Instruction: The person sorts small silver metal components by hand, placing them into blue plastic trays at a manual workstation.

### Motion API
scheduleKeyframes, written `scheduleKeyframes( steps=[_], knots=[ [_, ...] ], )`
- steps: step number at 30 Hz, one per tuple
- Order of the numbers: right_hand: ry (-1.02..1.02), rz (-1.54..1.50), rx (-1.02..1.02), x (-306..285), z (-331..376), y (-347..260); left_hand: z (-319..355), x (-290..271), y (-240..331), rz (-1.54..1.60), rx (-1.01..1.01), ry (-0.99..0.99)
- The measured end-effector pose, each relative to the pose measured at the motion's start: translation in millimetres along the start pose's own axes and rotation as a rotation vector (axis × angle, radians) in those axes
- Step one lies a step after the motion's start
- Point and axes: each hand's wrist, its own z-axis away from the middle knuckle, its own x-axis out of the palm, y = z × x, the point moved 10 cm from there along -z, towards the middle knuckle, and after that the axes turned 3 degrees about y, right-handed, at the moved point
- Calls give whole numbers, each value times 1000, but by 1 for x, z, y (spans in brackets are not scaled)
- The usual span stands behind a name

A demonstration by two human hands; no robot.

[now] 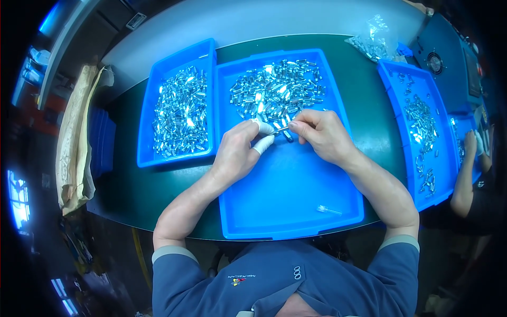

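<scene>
- Bench [132, 185]: dark green, curved edge toward the body, carries three blue trays side by side so that all lie within arm's reach.
- Middle tray [285, 195]: squarely ahead of the chest, far half heaped, near half kept bare, probably as working floor for the hands.
- Left tray [148, 153]: touches the middle tray along one wall, spread with shiny parts across most of its floor; close by, perhaps for easy passing of pieces.
- Right tray [406, 137]: tilted in the fisheye bend, sparsely strewn with parts; sits between the two workers, with another person's hand [470, 142] beyond its far side.
- Paper sack [79, 137]: slumped off the bench's left end, out of the work area.
- Heap [277, 92]: small bright metal cylinders, piled at the middle tray's far end, just beyond the fingertips, so picking needs only a short reach.
- Plastic bag [372, 42]: clear, holds more metal pieces, set aside at the far right of the bench.
- Right hand [322, 134]: fingers pinched narrow on the right end of a small part, knuckles up, wrist over the tray wall.
- Left hand [240, 150]: thumb and forefinger in white cots [264, 142], likely for grip or cleanliness; fingers closed on the same part from the left.
- Part [281, 129]: slim metal piece, held level between both hands just above the tray floor at the heap's near edge; finer detail too small to tell.
- Stray piece [328, 210]: pale, thin, alone near the tray's front right corner.
</scene>
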Motion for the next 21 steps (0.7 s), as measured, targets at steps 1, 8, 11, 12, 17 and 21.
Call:
scheduleKeyframes(
  steps=[1,8,11,12,17,21],
  knots=[
    [5,-11,12,0,0,1,0,0,-1,14,-10,-4],
    [-14,11,32,0,0,2,1,-1,-3,60,-33,10],
    [1,25,0,0,1,-1,1,-3,1,50,8,37],
    [-1,23,0,1,1,1,1,-5,7,4,86,72],
    [24,195,-106,1,0,-6,2,-7,18,-69,168,122],
    [-61,95,-12,4,-3,4,4,-8,22,-110,226,142]
  ],
)
